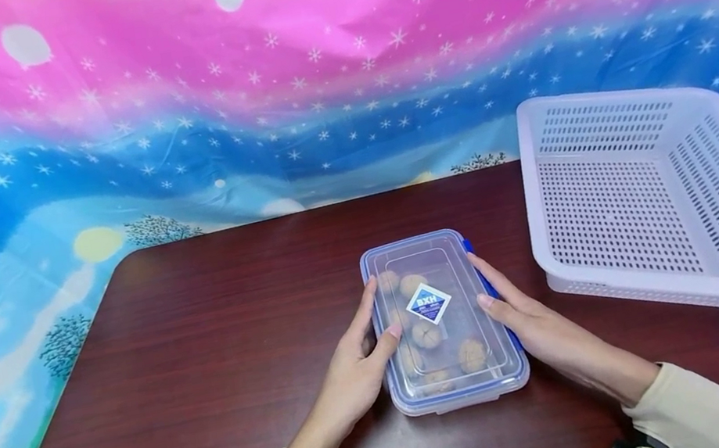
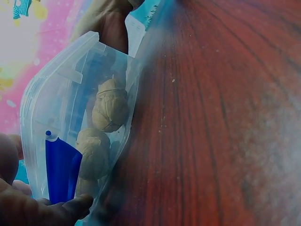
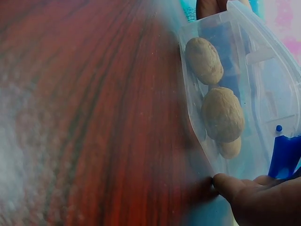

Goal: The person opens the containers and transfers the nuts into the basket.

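I have my left hand [image 1: 354, 363] and right hand [image 1: 525, 319] flat against the long sides of the lidded clear box of walnuts [image 1: 443, 321] near the counter's [image 1: 222, 342] front edge, neither grip curled, lid on, white basket [image 1: 655, 198] right.

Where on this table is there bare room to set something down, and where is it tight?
Bare wood lies left of the left hand out to the table edge, and behind the clear box up to the backdrop. The white basket looks empty too. It is tight between the right hand and the basket's near corner.
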`<state>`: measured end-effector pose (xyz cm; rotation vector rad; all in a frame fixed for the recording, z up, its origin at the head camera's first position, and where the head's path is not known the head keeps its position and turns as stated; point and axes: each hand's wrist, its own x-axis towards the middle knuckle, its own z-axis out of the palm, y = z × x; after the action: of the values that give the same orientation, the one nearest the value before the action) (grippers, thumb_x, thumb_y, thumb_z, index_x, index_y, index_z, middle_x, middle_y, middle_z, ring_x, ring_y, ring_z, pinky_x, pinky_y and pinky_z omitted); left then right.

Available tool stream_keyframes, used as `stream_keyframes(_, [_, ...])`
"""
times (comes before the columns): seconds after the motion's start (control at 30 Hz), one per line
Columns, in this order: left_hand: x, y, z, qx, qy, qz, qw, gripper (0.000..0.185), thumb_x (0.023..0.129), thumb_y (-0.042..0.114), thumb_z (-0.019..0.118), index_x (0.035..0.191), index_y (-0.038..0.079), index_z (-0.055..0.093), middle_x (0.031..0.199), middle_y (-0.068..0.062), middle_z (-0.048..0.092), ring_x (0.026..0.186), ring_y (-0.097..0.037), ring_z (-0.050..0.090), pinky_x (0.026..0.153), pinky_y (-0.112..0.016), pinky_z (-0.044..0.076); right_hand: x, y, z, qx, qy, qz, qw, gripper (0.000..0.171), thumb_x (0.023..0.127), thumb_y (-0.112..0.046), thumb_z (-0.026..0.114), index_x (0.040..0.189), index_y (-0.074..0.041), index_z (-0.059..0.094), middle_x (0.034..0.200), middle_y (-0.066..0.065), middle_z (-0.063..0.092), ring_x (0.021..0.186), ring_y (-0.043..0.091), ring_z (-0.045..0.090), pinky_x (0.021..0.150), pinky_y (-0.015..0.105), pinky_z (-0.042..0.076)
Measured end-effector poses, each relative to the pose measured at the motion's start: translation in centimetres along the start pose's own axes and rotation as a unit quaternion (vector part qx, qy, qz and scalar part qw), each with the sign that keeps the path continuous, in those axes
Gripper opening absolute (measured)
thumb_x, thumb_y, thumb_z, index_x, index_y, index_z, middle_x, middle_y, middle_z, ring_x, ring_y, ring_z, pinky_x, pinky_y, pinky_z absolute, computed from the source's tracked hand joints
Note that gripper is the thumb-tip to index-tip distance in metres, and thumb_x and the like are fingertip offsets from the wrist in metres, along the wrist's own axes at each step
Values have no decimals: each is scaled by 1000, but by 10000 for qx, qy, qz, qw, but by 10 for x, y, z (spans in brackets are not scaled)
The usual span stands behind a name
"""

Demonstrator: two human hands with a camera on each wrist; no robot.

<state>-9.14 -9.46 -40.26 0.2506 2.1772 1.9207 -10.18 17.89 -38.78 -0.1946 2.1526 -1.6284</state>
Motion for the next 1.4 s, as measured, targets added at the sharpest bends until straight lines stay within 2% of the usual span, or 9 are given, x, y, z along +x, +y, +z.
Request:
stream_keyframes(0.27, [-1, -2, -1, 24, 12, 13, 10000, 71, 109, 20, 57, 168, 32, 21, 167, -20, 36, 133, -34, 60, 102, -43, 56, 1, 4, -3, 7, -61, -137, 9999, 61, 112, -46, 42, 164, -55, 9, 178, 3, 4, 158, 41, 16, 121, 68, 25])
stream_keyframes(0.53, [-3, 0, -3, -24, -7, -11, 10000, 70, 109, 21, 57, 168, 34, 22, 164, -22, 39, 131, -32, 62, 101, -41, 57, 3, 6, -7, -23, -276, -286, 9992, 62, 113, -42, 42, 165, -52, 10, 178, 6, 3, 159, 42, 13, 121, 70, 21])
stream_keyframes(0.6, [-3, 0, -3, -25, -2, -10, 10000, 70, 109, 21, 57, 168, 34, 22, 165, -22, 38, 131, -32, 62, 101, -41, 57, 4, 7, -10, 33, -412, -338, 9986, 62, 113, -41, 41, 165, -51, 10, 178, 6, 2, 158, 43, 14, 121, 67, 24])
stream_keyframes(0.67, [-3, 0, -3, -14, -8, -17, 10000, 70, 109, 22, 57, 168, 34, 21, 165, -22, 38, 130, -32, 63, 101, -41, 57, 4, 9, -12, 87, -537, -379, 9978, 61, 114, -39, 40, 166, -49, 9, 177, 6, 2, 157, 44, 18, 121, 58, 31])
stream_keyframes(0.77, [-2, -1, -2, 14, -44, -23, 10000, 70, 109, 23, 57, 168, 35, 21, 167, -20, 36, 131, -32, 62, 102, -41, 57, 5, 12, -15, 158, -648, -395, 9970, 61, 114, -37, 39, 167, -47, 9, 177, 6, 2, 156, 45, 21, 113, 34, 41])
stream_keyframes(0.83, [-2, 0, -2, 46, -72, -15, 10000, 70, 109, 24, 57, 168, 35, 21, 168, -19, 34, 132, -32, 61, 103, -42, 56, 5, 13, -17, 202, -686, -398, 9966, 61, 114, -36, 39, 167, -47, 9, 177, 5, 0, 156, 45, 20, 106, 21, 42])
stream_keyframes(0.9, [-1, 0, -1, 53, -64, -11, 10000, 70, 109, 24, 57, 168, 35, 21, 169, -18, 32, 133, -33, 60, 103, -42, 56, 5, 13, -18, 246, -700, -414, 9964, 61, 114, -36, 40, 167, -46, 10, 177, 6, 1, 156, 45, 21, 102, 15, 42])
stream_keyframes(1.13, [0, -1, -1, 63, -64, 18, 10000, 71, 109, 22, 57, 168, 33, 20, 170, -17, 29, 136, -33, 58, 105, -43, 55, 5, 12, -19, 285, -514, -320, 9978, 62, 113, -36, 45, 167, -45, 15, 176, 10, 10, 149, 45, 37, 100, 21, 49])
stream_keyframes(1.4, [0, 1, -2, 51, -59, 37, 10000, 71, 109, 21, 56, 169, 30, 20, 167, -20, 35, 134, -33, 60, 104, -43, 55, 2, 5, -18, -384, 21, -229, 9990, 63, 110, -41, 52, 166, -45, 23, 174, 14, 19, 135, 37, 57, 100, 33, 54])
